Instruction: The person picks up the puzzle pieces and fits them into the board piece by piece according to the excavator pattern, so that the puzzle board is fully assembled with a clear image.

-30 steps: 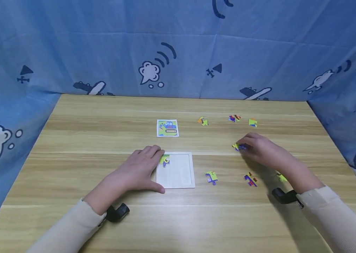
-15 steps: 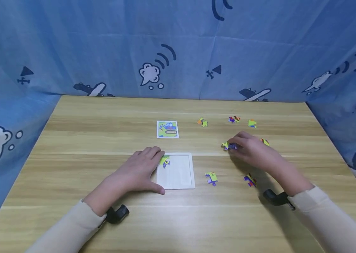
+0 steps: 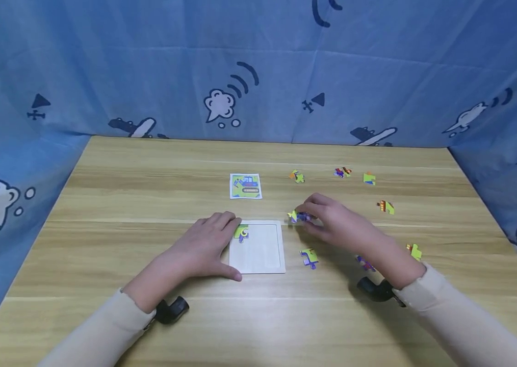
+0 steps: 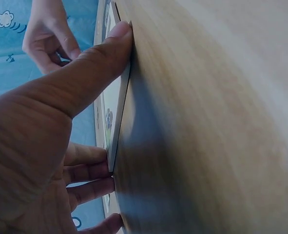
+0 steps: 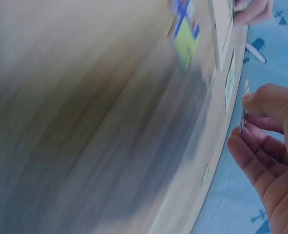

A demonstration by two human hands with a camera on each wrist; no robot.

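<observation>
My right hand (image 3: pixel 334 221) pinches a yellow, white and blue jigsaw piece (image 3: pixel 292 216) between thumb and fingers, just off the upper right corner of a white puzzle tray (image 3: pixel 262 257). Edge-on, the same piece (image 5: pixel 243 117) appears thin in the right wrist view, held above the table. One green jigsaw piece (image 3: pixel 242 233) with a yellow and blue print lies in the tray's upper left corner. My left hand (image 3: pixel 208 244) spans the tray's left side with fingers spread. Its thumb (image 4: pixel 119 30) touches one end of that edge, while the other fingers rest around the far corner.
A square picture card (image 3: pixel 246 186) showing an excavator lies behind the tray. A green and purple piece (image 3: pixel 309 258) sits right of the tray. Several more pieces are scattered behind and right, including an orange-and-green one (image 3: pixel 296 176) and a striped one (image 3: pixel 385 207).
My right hand has carried the pinched piece leftward, from the right part of the table to near the tray. The left hand and tray have stayed in place.
</observation>
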